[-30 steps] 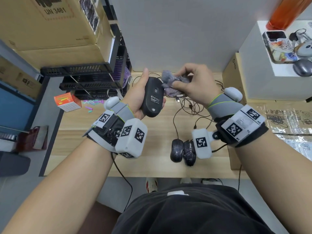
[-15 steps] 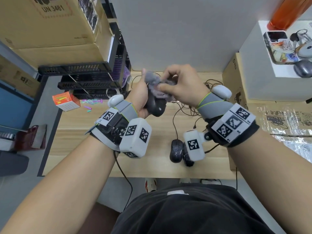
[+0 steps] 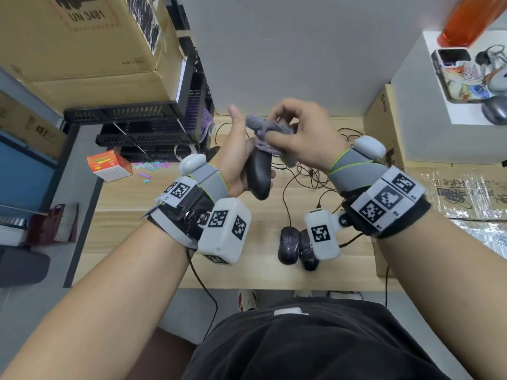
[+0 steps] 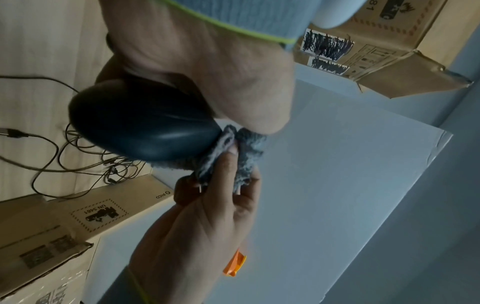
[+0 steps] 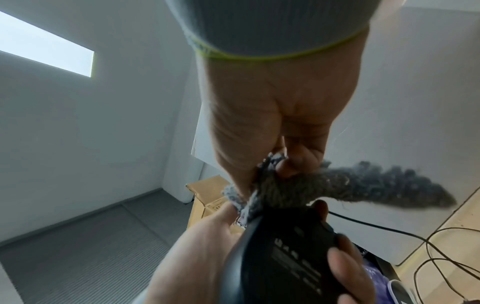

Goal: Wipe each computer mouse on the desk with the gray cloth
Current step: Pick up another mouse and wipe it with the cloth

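My left hand (image 3: 238,163) grips a black computer mouse (image 3: 259,174) and holds it above the wooden desk (image 3: 131,242), rear end toward me. My right hand (image 3: 299,133) pinches the bunched gray cloth (image 3: 263,130) and presses it on the mouse's far end. The left wrist view has the cloth (image 4: 241,152) against the mouse (image 4: 140,123) beside the thumb. In the right wrist view the mouse's labelled underside (image 5: 291,259) faces the camera with the cloth (image 5: 311,187) on top. Two more dark mice (image 3: 289,244) lie side by side near the desk's front edge.
Tangled thin cables (image 3: 310,176) lie on the desk behind the two mice. Black trays (image 3: 142,138) and cardboard boxes (image 3: 90,48) stand at the left, an orange box (image 3: 108,165) beside them. A white box (image 3: 450,133) with a phone and another gray mouse (image 3: 496,109) stands at right.
My right hand brought the cloth from beside the mouse onto its far end and rubs there. My left hand turned the mouse so its underside faces away from the head camera.
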`<state>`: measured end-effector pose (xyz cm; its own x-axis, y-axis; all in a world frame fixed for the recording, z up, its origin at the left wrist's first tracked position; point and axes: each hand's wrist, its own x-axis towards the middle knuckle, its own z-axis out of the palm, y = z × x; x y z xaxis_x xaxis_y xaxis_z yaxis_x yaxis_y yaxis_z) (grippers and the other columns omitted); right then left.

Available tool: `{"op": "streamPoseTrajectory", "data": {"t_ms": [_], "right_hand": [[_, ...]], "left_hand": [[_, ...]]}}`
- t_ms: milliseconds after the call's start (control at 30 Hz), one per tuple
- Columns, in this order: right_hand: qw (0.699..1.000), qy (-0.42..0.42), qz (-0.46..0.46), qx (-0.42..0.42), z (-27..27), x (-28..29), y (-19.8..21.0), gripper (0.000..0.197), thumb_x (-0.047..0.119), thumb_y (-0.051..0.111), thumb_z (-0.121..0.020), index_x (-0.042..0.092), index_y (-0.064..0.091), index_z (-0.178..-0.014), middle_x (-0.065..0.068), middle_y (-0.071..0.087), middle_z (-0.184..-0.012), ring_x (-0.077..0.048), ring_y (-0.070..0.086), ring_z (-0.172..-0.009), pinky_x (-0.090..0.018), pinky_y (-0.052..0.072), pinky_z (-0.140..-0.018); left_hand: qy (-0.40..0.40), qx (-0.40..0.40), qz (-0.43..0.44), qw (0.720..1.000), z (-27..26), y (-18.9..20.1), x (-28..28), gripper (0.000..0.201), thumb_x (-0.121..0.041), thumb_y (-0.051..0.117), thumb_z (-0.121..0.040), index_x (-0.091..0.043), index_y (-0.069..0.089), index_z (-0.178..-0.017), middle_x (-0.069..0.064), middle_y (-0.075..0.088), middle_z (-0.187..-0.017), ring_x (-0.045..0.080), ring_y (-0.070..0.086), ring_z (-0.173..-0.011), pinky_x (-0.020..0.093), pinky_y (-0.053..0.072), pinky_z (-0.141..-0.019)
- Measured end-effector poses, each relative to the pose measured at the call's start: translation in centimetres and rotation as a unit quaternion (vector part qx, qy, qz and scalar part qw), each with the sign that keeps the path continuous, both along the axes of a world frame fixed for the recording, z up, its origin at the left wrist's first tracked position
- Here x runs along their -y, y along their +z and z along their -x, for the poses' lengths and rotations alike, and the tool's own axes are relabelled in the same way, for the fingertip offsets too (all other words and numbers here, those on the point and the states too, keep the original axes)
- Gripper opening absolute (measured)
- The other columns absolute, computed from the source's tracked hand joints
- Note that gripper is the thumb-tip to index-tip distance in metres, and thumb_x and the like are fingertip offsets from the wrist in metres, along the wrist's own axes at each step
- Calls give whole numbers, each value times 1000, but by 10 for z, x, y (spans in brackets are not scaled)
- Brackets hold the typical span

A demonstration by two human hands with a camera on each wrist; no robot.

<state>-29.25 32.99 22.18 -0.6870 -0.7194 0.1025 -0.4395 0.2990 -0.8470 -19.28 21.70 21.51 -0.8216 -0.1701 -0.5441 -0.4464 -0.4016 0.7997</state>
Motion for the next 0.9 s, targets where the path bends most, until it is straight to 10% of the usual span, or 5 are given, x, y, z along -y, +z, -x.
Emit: {"op": "streamPoseTrajectory", "data": {"t_ms": [233,433,600,700,900], "right_hand": [[973,218,-53,58,-18,-7,5,20,0,80,-69,14,72,-82,16,62,-69,3,53,-63,-14,44,-63],[999,-26,30,16,-1,2,-12,21,37,77,-72,28,61,-83,-1,59,-76,-14,52,-62,-35,49,-63],[983,164,26,76,-14,-4,-8,26,0,78,-68,13,65,-86,8,58,-76,4,51,-65,-14,44,-63],[980,171,-17,99,-1,-9,-8,32,-9,73,-68,19,64,-82,4,56,-74,0,50,-60,-21,46,-61],[998,-37,36,24,1,1,-15,22,34,77,-74,27,58,-84,3,57,-78,-16,52,-70,-33,47,-68]], "left_hand": [[42,28,1,999,3,-9,18,103,-93,12,-80,-3,63,-89,11,58,-62,27,55,-53,28,44,-52],[22,-3,6,1000,3,-5,5,95,-86,6,-86,-14,66,-98,11,58,-72,23,51,-58,28,42,-55],[23,-1,-31,999,3,-1,7,95,-86,10,-86,-6,60,-84,18,65,-80,25,62,-56,26,49,-52],[2,-3,-18,1000,0,-3,4,101,-87,10,-86,-2,65,-96,22,68,-101,31,69,-84,34,57,-66],[39,-48,5,998,6,2,-8,90,-78,5,-93,-10,64,-81,6,63,-61,18,57,-45,21,45,-48]]}}
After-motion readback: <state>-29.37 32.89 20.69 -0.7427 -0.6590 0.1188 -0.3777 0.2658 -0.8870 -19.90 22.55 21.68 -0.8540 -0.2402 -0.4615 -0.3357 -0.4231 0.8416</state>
